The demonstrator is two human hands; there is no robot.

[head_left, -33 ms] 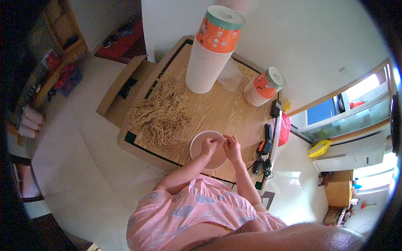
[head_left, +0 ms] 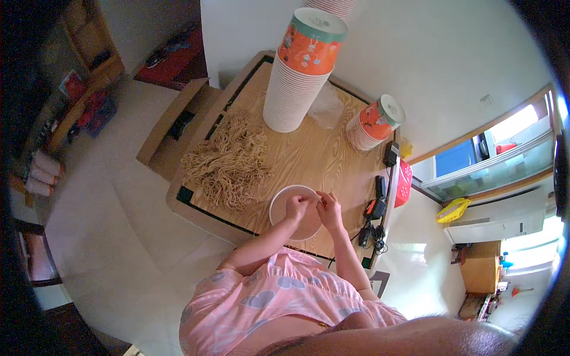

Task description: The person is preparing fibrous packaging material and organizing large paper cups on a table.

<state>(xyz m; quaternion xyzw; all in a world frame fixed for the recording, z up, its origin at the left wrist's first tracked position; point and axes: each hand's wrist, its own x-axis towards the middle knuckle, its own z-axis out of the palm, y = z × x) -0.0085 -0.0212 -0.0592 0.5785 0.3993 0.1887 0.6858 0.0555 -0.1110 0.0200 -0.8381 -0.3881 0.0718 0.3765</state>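
White tub (head_left: 307,228) sits under both our hands, at the near edge of the wood-grain surface (head_left: 309,157). Our left fingers bunch narrowly over its opening; our right fingers curl at its right rim. Whether our left hand (head_left: 296,209) or right hand (head_left: 329,210) grips anything, we cannot tell. Left of the tub we see tangled tan strands (head_left: 231,163); right of it, black adapters and cables (head_left: 369,228); beyond it, a tall tub stack (head_left: 294,92) and, farther right, a shorter stack (head_left: 374,126).

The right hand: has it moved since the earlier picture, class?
No; measured against the wood-grain table, the right hand sits in the same place, with no visible shift.
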